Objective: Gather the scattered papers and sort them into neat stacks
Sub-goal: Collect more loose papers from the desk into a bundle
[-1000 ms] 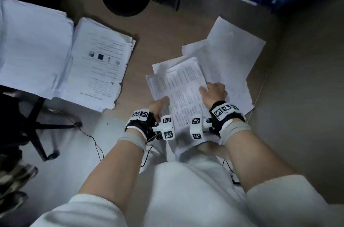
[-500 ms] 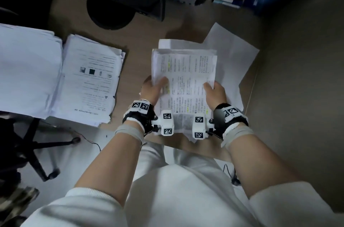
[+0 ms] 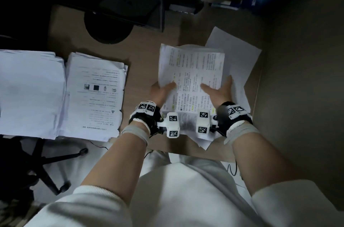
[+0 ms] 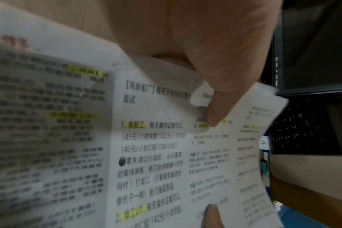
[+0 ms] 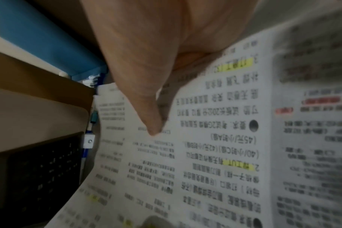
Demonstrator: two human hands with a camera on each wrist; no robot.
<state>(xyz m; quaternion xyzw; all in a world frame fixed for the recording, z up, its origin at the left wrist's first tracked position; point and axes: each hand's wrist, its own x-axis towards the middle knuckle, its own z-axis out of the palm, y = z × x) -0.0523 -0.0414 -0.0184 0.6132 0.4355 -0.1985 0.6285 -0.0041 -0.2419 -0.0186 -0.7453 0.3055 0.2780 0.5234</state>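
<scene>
Holding a printed bundle [image 3: 191, 81] between them, both hands gripped it at its near half, lifted off the desk [image 3: 145, 53]. The left hand [image 3: 161, 92] pinched the bundle's left edge, thumb on the printed face and fingers hidden underneath; the wrist views showed each thumb pressed flat on the text. The right hand [image 3: 220, 91] took the right edge the same way, thumb on top, with its fingers showing past the edge.

Beyond the grip, the far half of the bundle stood free and unsupported, and its top corners looked uneven. Under and to the right of the grip lay loose sheets [image 3: 240, 53], fanned and not squared. Well to the left of the grip sat two stacks [image 3: 65, 94], side by side and touching.

The likeliest trouble, as I judged it, was slippage: thumbs alone pinned the top page, so inner sheets could slide out or skew if the bundle were tapped or tilted. The free far half could also flop and crease. Setting it down on the fanned sheets would have mixed the piles.
</scene>
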